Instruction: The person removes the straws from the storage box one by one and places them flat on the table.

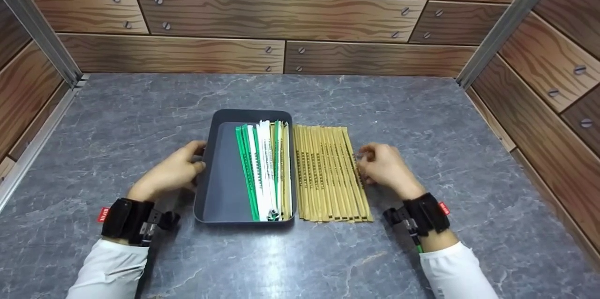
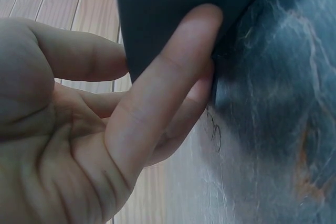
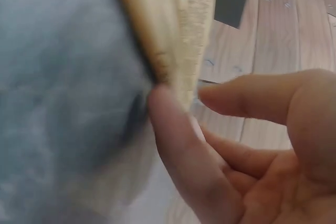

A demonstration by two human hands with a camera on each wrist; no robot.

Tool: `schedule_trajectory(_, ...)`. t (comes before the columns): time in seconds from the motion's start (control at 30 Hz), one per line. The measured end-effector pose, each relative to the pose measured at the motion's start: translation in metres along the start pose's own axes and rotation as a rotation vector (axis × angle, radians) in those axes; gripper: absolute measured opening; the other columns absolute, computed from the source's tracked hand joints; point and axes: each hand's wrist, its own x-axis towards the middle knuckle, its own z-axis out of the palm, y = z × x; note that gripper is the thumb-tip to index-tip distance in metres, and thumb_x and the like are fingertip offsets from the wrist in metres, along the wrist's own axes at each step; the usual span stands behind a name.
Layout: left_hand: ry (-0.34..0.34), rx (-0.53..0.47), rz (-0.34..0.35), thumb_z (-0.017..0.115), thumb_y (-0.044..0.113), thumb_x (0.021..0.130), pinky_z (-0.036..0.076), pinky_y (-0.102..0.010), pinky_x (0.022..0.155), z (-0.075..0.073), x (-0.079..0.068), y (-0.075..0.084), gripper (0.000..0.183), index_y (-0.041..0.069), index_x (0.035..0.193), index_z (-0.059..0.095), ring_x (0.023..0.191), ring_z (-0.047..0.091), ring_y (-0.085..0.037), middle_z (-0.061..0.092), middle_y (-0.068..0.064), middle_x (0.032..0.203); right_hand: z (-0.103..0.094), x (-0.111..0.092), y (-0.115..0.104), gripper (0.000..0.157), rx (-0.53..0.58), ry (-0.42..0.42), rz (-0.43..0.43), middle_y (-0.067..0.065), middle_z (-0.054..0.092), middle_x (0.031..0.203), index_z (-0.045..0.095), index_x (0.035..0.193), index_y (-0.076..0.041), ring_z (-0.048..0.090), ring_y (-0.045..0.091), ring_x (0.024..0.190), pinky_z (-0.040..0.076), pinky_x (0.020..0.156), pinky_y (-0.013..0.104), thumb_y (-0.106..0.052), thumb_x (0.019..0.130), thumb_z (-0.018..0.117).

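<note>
A dark grey rectangular tray (image 1: 243,225) lies on the table left of centre. Inside it, toward the right wall, are long slim green, white and gold wrapped sticks (image 1: 265,172). My left hand (image 1: 171,170) is at the tray's left side, and in the left wrist view its fingers (image 2: 197,30) touch the outer wall. Gold wrapped sticks (image 1: 328,172) with dark print lie side by side along the tray's right wall. At their right edge is my right hand (image 1: 386,168), fingers bent. The right wrist view shows one fingertip (image 3: 161,95) at the outermost gold stick, another finger apart from it.
The table (image 1: 398,102) has a grey marbled top. Wood-patterned panels (image 1: 276,13) stand at the back and on both sides, with metal posts (image 1: 511,22) in the corners. Each wrist wears a black strap (image 1: 425,213) with a small camera.
</note>
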Motion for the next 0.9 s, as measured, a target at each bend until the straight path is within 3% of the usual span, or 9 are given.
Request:
schedule_trajectory(0.17, 0.002, 0.002, -0.007, 0.041, 0.001, 0.105, 0.065, -0.042, 0.065, 0.0, -0.001, 0.002, 0.058, -0.007, 0.16, 0.021, 0.092, 0.068, -0.033, 0.047, -0.04, 0.144, 0.002, -0.004, -0.027, 0.044, -0.046, 0.099, -0.127, 0.021, 0.071, 0.118, 0.061, 0.136, 0.006, 0.072, 0.028, 0.088, 0.065, 0.074, 0.037, -0.008, 0.095, 0.067)
schedule_trajectory(0.23, 0.002, 0.001, -0.008, 0.041, 0.001, 0.105, 0.065, -0.042, 0.066, 0.0, 0.0, 0.003, 0.058, -0.006, 0.16, 0.022, 0.092, 0.068, -0.033, 0.047, -0.04, 0.143, 0.005, -0.005, -0.045, 0.043, -0.061, 0.099, -0.187, 0.019, 0.071, 0.121, 0.062, 0.135, 0.004, 0.072, 0.03, 0.097, 0.065, 0.079, 0.038, -0.01, 0.095, 0.068)
schedule_trajectory(0.5, 0.004, 0.009, -0.002, 0.041, 0.0, 0.104, 0.065, -0.042, 0.066, 0.0, 0.001, 0.001, 0.058, -0.008, 0.158, 0.023, 0.096, 0.068, -0.035, 0.045, -0.04, 0.146, 0.027, 0.013, -0.138, 0.035, -0.181, -0.074, -0.347, 0.019, 0.072, 0.122, 0.064, 0.131, 0.004, 0.07, 0.029, 0.108, 0.061, 0.093, 0.035, -0.001, 0.097, 0.063)
schedule_trajectory(0.63, 0.01, 0.016, 0.002, 0.041, -0.001, 0.104, 0.065, -0.041, 0.066, -0.001, 0.002, 0.001, 0.058, -0.008, 0.158, 0.023, 0.101, 0.067, -0.037, 0.043, -0.039, 0.146, 0.049, 0.034, -0.168, 0.04, -0.293, -0.17, -0.34, 0.021, 0.071, 0.124, 0.067, 0.128, 0.005, 0.072, 0.027, 0.098, 0.062, 0.088, 0.031, 0.009, 0.089, 0.059)
schedule_trajectory(0.77, 0.012, 0.021, 0.004, 0.041, -0.001, 0.104, 0.066, -0.041, 0.066, -0.002, 0.002, 0.0, 0.058, -0.009, 0.158, 0.023, 0.102, 0.067, -0.039, 0.043, -0.041, 0.146, 0.074, 0.052, -0.18, 0.043, -0.435, -0.22, -0.318, 0.022, 0.072, 0.123, 0.072, 0.12, 0.005, 0.07, 0.028, 0.088, 0.064, 0.078, 0.032, 0.013, 0.079, 0.06)
schedule_trajectory(0.83, 0.013, 0.02, 0.003, 0.041, -0.001, 0.104, 0.066, -0.041, 0.066, -0.002, 0.002, 0.0, 0.058, -0.009, 0.158, 0.023, 0.103, 0.067, -0.04, 0.043, -0.041, 0.146, 0.086, 0.058, -0.183, 0.028, -0.516, -0.234, -0.302, 0.016, 0.073, 0.105, 0.074, 0.1, 0.003, 0.065, 0.026, 0.082, 0.061, 0.073, 0.033, 0.013, 0.079, 0.06)
schedule_trajectory(0.9, 0.015, 0.018, 0.002, 0.041, -0.001, 0.104, 0.065, -0.041, 0.066, -0.001, 0.002, -0.001, 0.057, -0.009, 0.158, 0.024, 0.103, 0.067, -0.04, 0.044, -0.042, 0.146, 0.095, 0.063, -0.184, 0.016, -0.609, -0.215, -0.315, 0.009, 0.066, 0.088, 0.067, 0.082, -0.003, 0.059, 0.024, 0.08, 0.059, 0.071, 0.035, 0.012, 0.08, 0.061)
